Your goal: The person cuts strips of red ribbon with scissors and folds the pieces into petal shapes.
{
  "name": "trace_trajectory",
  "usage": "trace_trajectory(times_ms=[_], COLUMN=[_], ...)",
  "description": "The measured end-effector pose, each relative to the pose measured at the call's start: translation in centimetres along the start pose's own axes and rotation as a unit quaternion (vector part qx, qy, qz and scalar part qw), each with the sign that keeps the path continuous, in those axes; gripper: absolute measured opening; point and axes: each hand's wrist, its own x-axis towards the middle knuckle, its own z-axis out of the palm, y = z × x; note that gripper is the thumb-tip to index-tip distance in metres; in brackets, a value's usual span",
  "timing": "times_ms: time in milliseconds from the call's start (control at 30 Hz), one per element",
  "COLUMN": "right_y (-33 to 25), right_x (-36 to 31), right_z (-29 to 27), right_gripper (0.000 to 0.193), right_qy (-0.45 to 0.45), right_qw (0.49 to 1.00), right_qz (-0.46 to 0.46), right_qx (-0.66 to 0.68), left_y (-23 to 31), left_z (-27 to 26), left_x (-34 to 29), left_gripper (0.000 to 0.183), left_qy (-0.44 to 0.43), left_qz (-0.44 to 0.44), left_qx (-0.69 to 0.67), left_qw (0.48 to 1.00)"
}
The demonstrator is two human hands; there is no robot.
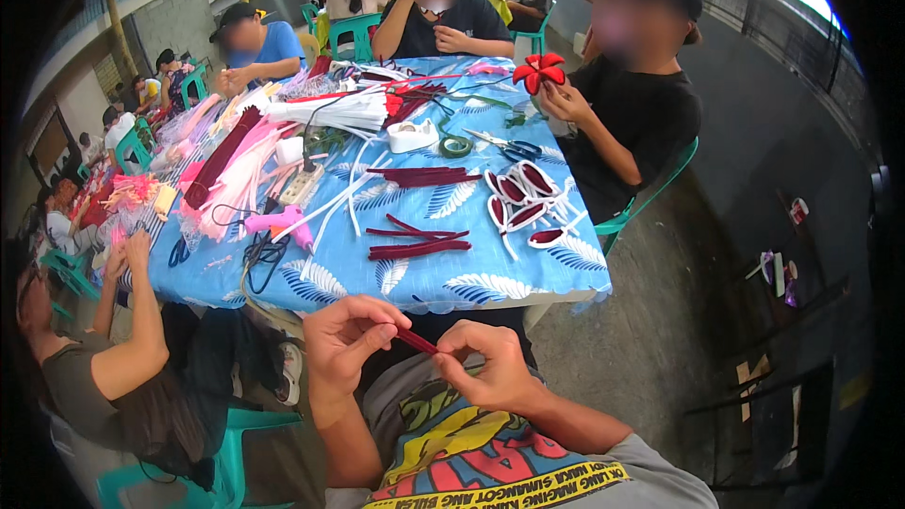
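Two hands [347,349] [492,368] pinching one maroon strip [416,339], on the blue tablecloth [514,254] one glue gun [273,221], one pair of scissors [520,148]

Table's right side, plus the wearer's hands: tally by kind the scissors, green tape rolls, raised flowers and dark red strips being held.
Dark red strip, between left hand and right hand: 1
Scissors: 1
Green tape roll: 1
Red flower: 1
Total: 4

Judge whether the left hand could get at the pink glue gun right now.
Probably yes: mostly bare blue tablecloth lies between the left hand and the pink glue gun. Dark cord loops beside it, though, and the hand is pinching a dark red strip.
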Motion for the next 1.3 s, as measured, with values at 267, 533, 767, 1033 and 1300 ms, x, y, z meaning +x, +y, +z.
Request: trace_trajectory(times_ms=[267,533,767,1033,1300], right_y=[-0.3,0.0,1.7,1.2,-0.8], right_x=[0.6,2.5,6.8,6.3,0.3], right_z=[-0.7,-4.1,-6.8,-6.9,-9.6], right_gripper=[0.010,0.007,0.011,0.024,0.019], right_qy=[0.028,0.107,0.110,0.073,-0.071], right_qw=[0.992,0.964,0.902,0.933,0.980], right_qz=[-0.092,-0.040,-0.054,-0.019,0.027], right_qx=[-0.086,-0.239,-0.415,-0.351,-0.185], left_y=[-0.4,-1.6,-5.5,-7.7,-3.0], left_z=[0.7,0.5,0.0,-1.0,0.7], left_x=[0.2,4.9,11.9,13.5,11.6], left_gripper=[0.006,0.009,0.023,0.020,0.021], left_qy=[0.024,0.056,-0.078,0.001,0.022], left_qz=[-0.031,-0.006,0.168,0.135,0.225], left_qx=[-0.015,0.260,0.559,0.526,0.385], left_qw=[0.999,0.964,0.809,0.840,0.895])
